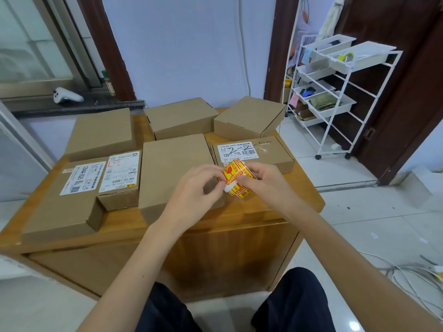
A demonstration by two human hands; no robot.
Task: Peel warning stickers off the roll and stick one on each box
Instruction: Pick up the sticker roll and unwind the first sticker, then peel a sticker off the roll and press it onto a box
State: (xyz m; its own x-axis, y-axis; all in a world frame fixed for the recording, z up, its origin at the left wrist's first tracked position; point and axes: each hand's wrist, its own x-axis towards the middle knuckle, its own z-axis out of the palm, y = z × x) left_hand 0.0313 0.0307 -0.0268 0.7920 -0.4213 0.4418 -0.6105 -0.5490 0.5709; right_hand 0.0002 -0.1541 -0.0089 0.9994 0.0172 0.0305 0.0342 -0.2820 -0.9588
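Note:
Several brown cardboard boxes lie on a low wooden table point(306, 202). A roll of red and yellow warning stickers point(236, 179) is held between both hands above the table's front right. My right hand point(262, 179) grips the roll from the right. My left hand point(203, 185) pinches the white backing strip at the roll's lower left edge. Just behind the hands lies a labelled box point(271, 152) with handwriting on it. A plain box point(175, 164) sits under my left hand. Two labelled boxes point(84, 178) lie to the left, and three plain boxes point(182, 116) stand at the back.
A white wire shelf cart point(330, 97) with trays stands at the right beside a dark door. White cables point(412, 276) trail over the tiled floor at the lower right. A white game controller point(67, 95) rests on the window ledge at the left. My knees show below.

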